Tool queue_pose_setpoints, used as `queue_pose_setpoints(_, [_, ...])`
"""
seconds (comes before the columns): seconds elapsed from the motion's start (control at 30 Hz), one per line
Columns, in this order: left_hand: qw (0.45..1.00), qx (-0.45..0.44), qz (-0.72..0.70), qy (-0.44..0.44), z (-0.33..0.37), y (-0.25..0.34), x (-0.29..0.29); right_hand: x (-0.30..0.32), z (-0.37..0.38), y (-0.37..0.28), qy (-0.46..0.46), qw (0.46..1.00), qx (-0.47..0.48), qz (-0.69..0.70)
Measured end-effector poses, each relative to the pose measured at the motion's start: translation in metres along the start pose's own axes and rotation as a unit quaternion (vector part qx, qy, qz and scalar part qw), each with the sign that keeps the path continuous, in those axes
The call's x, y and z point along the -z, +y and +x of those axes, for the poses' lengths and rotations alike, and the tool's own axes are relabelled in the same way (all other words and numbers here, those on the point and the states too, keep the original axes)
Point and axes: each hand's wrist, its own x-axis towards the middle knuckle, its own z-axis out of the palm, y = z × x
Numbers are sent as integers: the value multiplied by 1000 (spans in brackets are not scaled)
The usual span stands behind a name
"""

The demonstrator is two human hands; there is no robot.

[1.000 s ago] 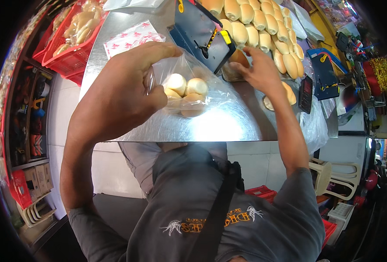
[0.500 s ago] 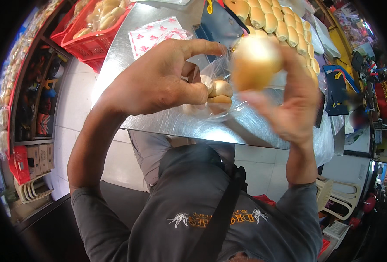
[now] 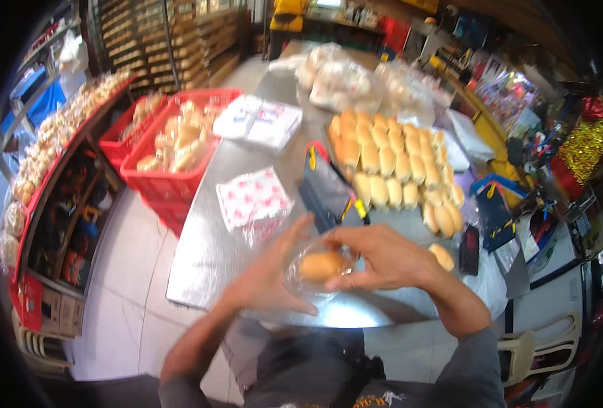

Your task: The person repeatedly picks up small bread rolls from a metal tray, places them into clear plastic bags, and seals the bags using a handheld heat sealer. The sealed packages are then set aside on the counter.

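Note:
A clear plastic bag with golden bread rolls point(image 3: 322, 266) in it sits low over the near part of the steel table. At its right end my right hand point(image 3: 393, 258) is closed, thumb and fingers around the bag's edge. To the left of the bag is my left hand point(image 3: 264, 272), blurred, its fingers spread apart and holding nothing. Rows of bread rolls point(image 3: 390, 153) stand on a tray farther back to the right. One loose roll point(image 3: 441, 257) lies just beyond my right wrist. A printed stack of plastic bags point(image 3: 252, 197), white and red, lies past my left hand.
A dark blue case point(image 3: 325, 194) with yellow-handled tools lies on the steel table point(image 3: 199, 265). Red crates point(image 3: 172, 178) of bagged bread stand to the left. Folded white packaging point(image 3: 257, 124) and large filled bags point(image 3: 345, 81) lie farther back. A black phone-like object point(image 3: 470, 250) is at the right.
The roll raised in my right hand is no longer held up, and that hand has come down to the bag. My left hand has let go of the bag. The view has tilted upward.

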Motion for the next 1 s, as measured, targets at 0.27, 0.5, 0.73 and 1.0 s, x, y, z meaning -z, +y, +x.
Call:
queue_pose_setpoints(0.27, [995,45,-60,64,-1,-13,-46,2,-15,14,-25,996,73,-36])
queue_pose_setpoints(0.5, [986,11,-69,151,-1,-9,-62,0,-22,17,6,992,-40,120])
queue_pose_setpoints(0.73, [983,3,-46,176,-9,-9,-74,-19,-30,23,118,962,-7,246])
queue_pose_setpoints(1.0, [966,-26,-72,248,-7,-13,-77,-22,-39,11,226,908,-32,351])
